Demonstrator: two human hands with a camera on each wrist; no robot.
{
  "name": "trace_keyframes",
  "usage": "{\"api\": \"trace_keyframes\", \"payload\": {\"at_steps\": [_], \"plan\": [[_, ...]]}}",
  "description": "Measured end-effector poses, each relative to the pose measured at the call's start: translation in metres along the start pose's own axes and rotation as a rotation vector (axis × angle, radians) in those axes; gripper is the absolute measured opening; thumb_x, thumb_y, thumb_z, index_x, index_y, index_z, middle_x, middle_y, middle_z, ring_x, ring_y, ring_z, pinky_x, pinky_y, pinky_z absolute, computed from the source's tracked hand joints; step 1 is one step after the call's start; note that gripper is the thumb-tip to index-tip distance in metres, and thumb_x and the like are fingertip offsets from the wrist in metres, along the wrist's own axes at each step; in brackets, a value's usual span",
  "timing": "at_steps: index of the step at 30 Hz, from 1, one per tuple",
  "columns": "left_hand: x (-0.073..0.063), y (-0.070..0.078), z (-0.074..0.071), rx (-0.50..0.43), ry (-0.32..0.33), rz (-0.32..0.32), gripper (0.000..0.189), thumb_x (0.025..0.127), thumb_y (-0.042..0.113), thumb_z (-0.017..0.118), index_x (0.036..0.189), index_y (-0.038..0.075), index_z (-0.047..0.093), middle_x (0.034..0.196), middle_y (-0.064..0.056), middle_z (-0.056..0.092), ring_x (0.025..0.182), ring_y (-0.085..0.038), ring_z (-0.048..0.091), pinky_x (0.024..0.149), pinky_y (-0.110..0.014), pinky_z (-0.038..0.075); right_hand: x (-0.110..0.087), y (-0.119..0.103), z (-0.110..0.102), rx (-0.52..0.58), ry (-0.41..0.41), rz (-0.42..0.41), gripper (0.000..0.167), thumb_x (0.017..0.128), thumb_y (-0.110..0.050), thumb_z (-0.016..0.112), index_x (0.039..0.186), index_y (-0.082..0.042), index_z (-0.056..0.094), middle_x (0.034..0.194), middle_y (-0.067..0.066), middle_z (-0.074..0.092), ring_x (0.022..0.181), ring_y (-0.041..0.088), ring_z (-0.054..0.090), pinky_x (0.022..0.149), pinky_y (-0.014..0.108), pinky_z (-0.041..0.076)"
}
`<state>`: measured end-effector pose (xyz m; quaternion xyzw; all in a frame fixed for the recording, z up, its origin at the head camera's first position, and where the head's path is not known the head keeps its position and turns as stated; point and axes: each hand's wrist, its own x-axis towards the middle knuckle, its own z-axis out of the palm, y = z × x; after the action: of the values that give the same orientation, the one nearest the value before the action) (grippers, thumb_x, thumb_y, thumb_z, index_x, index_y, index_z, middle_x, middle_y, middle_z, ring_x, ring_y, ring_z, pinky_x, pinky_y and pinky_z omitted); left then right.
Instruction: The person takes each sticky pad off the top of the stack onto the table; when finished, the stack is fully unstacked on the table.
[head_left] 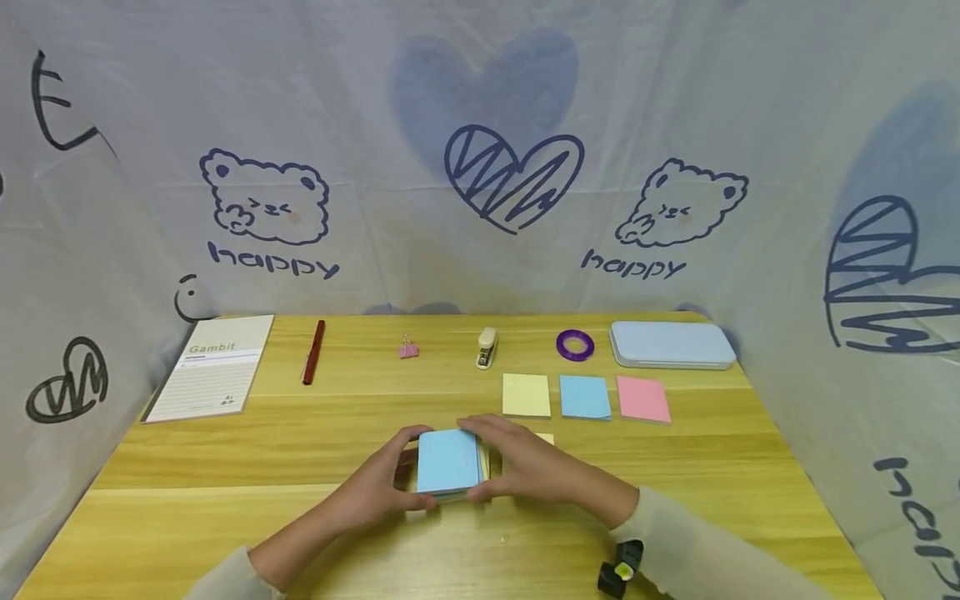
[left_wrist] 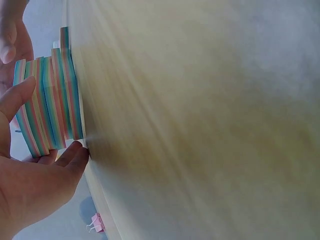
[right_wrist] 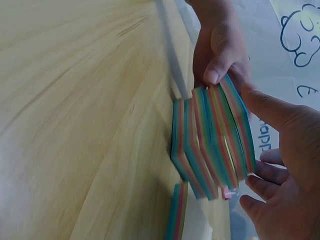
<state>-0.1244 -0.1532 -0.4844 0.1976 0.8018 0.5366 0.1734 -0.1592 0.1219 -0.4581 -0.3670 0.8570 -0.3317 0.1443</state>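
A tall, uneven stack of sticky note pads (head_left: pixel 447 461) stands on the table before me, its top pad light blue. Striped blue, pink, yellow and green edges of the stack (left_wrist: pixel 47 105) show in the left wrist view, with the layers offset. My left hand (head_left: pixel 378 483) holds the stack's left side, thumb at the front and fingers towards the back. On the right side my right hand (head_left: pixel 532 462) grips it, thumb at the front corner and fingers at the back corner. A yellow-topped pad (head_left: pixel 549 437) lies partly hidden behind the right hand.
Behind lie a yellow pad (head_left: pixel 526 395), a blue pad (head_left: pixel 585 397) and a pink pad (head_left: pixel 642 399). Along the back are a notebook (head_left: pixel 213 371), red pen (head_left: pixel 313 353), pink binder clip (head_left: pixel 408 348), stapler (head_left: pixel 487 347), purple tape roll (head_left: pixel 575 334) and pale blue case (head_left: pixel 672 344).
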Motion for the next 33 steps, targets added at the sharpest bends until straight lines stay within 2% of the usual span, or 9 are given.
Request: {"api": "trace_keyframes", "payload": {"at_steps": [5, 17, 27, 33], "plan": [[0.000, 0.001, 0.000, 0.003, -0.006, 0.008, 0.085, 0.086, 0.014, 0.086, 0.152, 0.007, 0.034, 0.159, -0.025, 0.035, 0.139, -0.053, 0.044, 0.112, -0.067, 0.038, 0.006, -0.004, 0.007, -0.023, -0.005, -0.014, 0.094, 0.085, -0.044, 0.084, 0.159, -0.008, 0.038, 0.157, 0.004, 0.045, 0.142, 0.022, 0.047, 0.116, 0.042, 0.043], [0.001, 0.004, 0.000, 0.020, -0.003, -0.011, 0.083, 0.086, 0.017, 0.086, 0.151, 0.008, 0.034, 0.157, -0.022, 0.037, 0.138, -0.047, 0.048, 0.111, -0.064, 0.040, 0.007, -0.011, 0.010, -0.068, 0.027, 0.004, 0.084, 0.088, -0.036, 0.084, 0.156, -0.009, 0.042, 0.151, 0.004, 0.049, 0.131, 0.020, 0.054, 0.106, 0.035, 0.051], [0.002, 0.004, 0.002, 0.036, 0.008, -0.038, 0.087, 0.086, 0.019, 0.087, 0.153, 0.005, 0.033, 0.158, -0.025, 0.036, 0.140, -0.049, 0.045, 0.113, -0.064, 0.038, 0.001, -0.013, 0.007, -0.076, 0.067, -0.004, 0.080, 0.087, -0.034, 0.085, 0.153, -0.008, 0.046, 0.150, 0.006, 0.049, 0.131, 0.023, 0.055, 0.107, 0.040, 0.051], [0.004, 0.005, 0.002, 0.039, 0.018, -0.046, 0.083, 0.085, 0.017, 0.087, 0.149, 0.007, 0.037, 0.158, -0.026, 0.036, 0.139, -0.050, 0.046, 0.112, -0.064, 0.039, -0.012, -0.008, -0.004, -0.070, 0.115, -0.011, 0.082, 0.084, -0.033, 0.088, 0.151, -0.008, 0.048, 0.149, 0.007, 0.052, 0.129, 0.025, 0.057, 0.105, 0.044, 0.052]]}}
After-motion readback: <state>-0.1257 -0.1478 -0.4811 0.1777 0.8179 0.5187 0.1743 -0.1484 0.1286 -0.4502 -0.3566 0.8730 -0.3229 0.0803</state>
